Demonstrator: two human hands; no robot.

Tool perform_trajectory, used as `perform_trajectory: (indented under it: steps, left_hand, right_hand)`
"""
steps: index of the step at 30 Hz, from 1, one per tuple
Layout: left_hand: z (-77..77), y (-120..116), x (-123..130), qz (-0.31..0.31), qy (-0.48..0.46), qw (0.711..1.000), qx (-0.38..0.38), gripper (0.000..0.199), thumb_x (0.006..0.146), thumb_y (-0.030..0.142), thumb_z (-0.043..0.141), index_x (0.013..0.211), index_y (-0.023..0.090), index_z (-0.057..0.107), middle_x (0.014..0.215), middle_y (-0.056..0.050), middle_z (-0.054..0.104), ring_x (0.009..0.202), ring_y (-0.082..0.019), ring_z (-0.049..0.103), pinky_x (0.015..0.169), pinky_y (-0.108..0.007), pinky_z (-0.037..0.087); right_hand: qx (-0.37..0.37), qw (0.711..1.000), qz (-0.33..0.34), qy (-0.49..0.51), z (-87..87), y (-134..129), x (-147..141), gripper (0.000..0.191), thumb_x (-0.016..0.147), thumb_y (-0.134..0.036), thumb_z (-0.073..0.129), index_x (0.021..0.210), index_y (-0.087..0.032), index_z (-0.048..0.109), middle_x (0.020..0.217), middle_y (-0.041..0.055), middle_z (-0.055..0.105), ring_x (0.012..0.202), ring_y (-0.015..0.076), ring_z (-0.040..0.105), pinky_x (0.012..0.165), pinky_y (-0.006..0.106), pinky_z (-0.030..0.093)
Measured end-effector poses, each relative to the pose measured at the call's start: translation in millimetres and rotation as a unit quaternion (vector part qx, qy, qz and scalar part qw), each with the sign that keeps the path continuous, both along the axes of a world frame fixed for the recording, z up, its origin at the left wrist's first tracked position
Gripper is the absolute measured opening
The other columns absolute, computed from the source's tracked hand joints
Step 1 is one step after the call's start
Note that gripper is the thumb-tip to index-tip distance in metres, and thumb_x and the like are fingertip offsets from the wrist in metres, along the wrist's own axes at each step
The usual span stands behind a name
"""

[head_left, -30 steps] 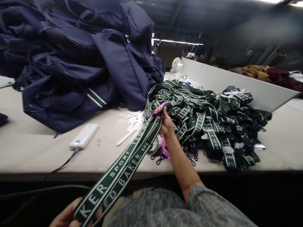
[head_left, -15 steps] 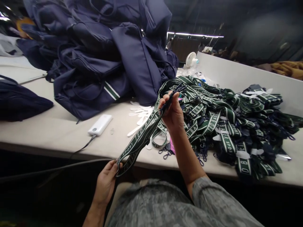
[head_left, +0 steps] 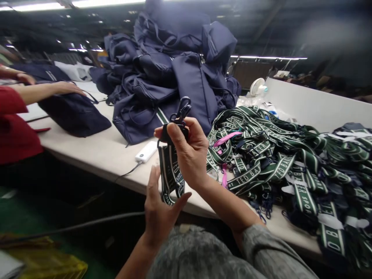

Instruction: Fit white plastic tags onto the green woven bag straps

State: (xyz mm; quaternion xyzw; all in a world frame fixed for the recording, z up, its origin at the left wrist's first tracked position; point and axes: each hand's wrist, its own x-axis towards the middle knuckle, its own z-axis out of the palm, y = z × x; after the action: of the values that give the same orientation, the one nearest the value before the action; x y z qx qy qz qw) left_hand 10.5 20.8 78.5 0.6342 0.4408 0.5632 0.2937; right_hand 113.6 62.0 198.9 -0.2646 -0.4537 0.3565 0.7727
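Raised in front of me, my right hand (head_left: 190,151) grips a green and white lettered shoulder strap (head_left: 168,170) near its dark snap hooks (head_left: 183,108). The strap hangs folded in loops below that hand. Around its lower end, my left hand (head_left: 161,205) is open, thumb and fingers spread; whether it touches the webbing I cannot tell. To the right lies a big heap of matching straps (head_left: 279,166), some bound with white bands, with pink strips (head_left: 228,137) among them.
Navy bags (head_left: 194,85) are piled high at the back of the table (head_left: 69,145). A white power bank (head_left: 146,151) with a cable lies near the front edge. At left, a co-worker in a red sleeve (head_left: 11,116) touches a navy bag (head_left: 77,112). A small fan (head_left: 257,87) stands behind.
The strap, stretched between both hands before, now hangs folded from my right hand. My left hand has let go of its end and spread. The view has turned left, showing the co-worker.
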Motion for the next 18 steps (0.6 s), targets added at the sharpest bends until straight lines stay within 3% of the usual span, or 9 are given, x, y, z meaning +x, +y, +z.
perform_trajectory:
  steps: [2,5,8,9,11,13,15,18]
  left_hand:
    - [7.1,9,8,0.026,0.008,0.999,-0.029,0.098,0.059,0.039,0.092,0.142,0.016,0.047,0.13,-0.016,0.062,0.118,-0.034,0.06,0.101,-0.038,0.048]
    - [4.4,21,11,0.002,0.016,0.997,-0.08,0.068,0.068,0.034,0.085,0.128,0.016,0.059,0.1,-0.009,0.071,0.089,-0.027,0.067,0.077,-0.03,0.052]
    - [-3.8,23,13,-0.108,0.019,0.991,-0.081,0.027,0.08,0.034,0.075,0.098,0.015,0.07,0.084,-0.007,0.07,0.077,-0.022,0.064,0.072,-0.026,0.049]
    - [-5.7,22,14,-0.159,0.019,0.983,-0.089,0.022,0.083,0.036,0.072,0.088,0.014,0.07,0.08,-0.007,0.07,0.075,-0.021,0.064,0.07,-0.026,0.049]
    - [-6.6,16,13,-0.262,0.017,0.956,-0.13,0.03,0.089,0.041,0.065,0.077,0.013,0.069,0.074,-0.008,0.068,0.07,-0.019,0.063,0.068,-0.026,0.048]
    - [-4.6,8,8,-0.357,-0.006,0.913,-0.199,0.037,0.095,0.046,0.057,0.09,0.012,0.07,0.068,-0.008,0.067,0.063,-0.019,0.063,0.065,-0.027,0.049]
    - [-1.7,1,-1,-0.427,-0.041,0.863,-0.268,0.047,0.099,0.049,0.049,0.121,0.01,0.063,0.063,-0.007,0.066,0.057,-0.02,0.063,0.062,-0.029,0.051]
    - [0.8,-4,-15,-0.469,-0.084,0.819,-0.319,0.055,0.1,0.045,0.05,0.142,0.011,0.047,0.077,-0.012,0.072,0.07,-0.024,0.07,0.071,-0.034,0.055]
  right_hand:
    - [-0.004,1.0,0.022,-0.002,5.2,-7,-9,0.026,0.09,-0.044,0.069,0.092,-0.024,0.053,0.084,-0.0006,0.067,0.088,0.0182,0.071,0.079,0.033,0.06]
    - [-0.001,0.999,0.044,0.005,13.8,-13,-13,0.023,0.091,-0.041,0.067,0.093,-0.025,0.051,0.085,-0.001,0.067,0.088,0.0173,0.07,0.079,0.032,0.059]
    - [0.006,0.998,0.058,0.025,20.1,-12,-10,0.017,0.094,-0.036,0.062,0.093,-0.024,0.05,0.085,-0.0017,0.065,0.085,0.0153,0.07,0.077,0.03,0.058]
    - [0.004,0.998,0.06,0.034,21.0,-9,-8,0.014,0.095,-0.033,0.06,0.092,-0.024,0.05,0.084,-0.0022,0.065,0.083,0.0142,0.07,0.077,0.029,0.058]
    - [-0.008,0.997,0.058,0.046,20.2,-1,-3,0.013,0.096,-0.031,0.059,0.091,-0.023,0.05,0.081,-0.003,0.064,0.08,0.0122,0.069,0.076,0.026,0.057]
    - [-0.019,0.998,0.045,0.044,15.0,11,4,0.018,0.094,-0.034,0.062,0.09,-0.023,0.049,0.08,-0.0036,0.063,0.077,0.0109,0.068,0.073,0.024,0.056]
    - [-0.024,0.999,0.026,0.029,5.2,27,14,0.026,0.091,-0.04,0.067,0.089,-0.023,0.048,0.078,-0.0041,0.063,0.073,0.0099,0.066,0.068,0.021,0.055]
    - [-0.042,0.999,0.001,-0.014,-16.3,51,27,0.034,0.084,-0.044,0.074,0.084,-0.023,0.047,0.072,-0.0056,0.061,0.063,0.0083,0.061,0.059,0.019,0.051]
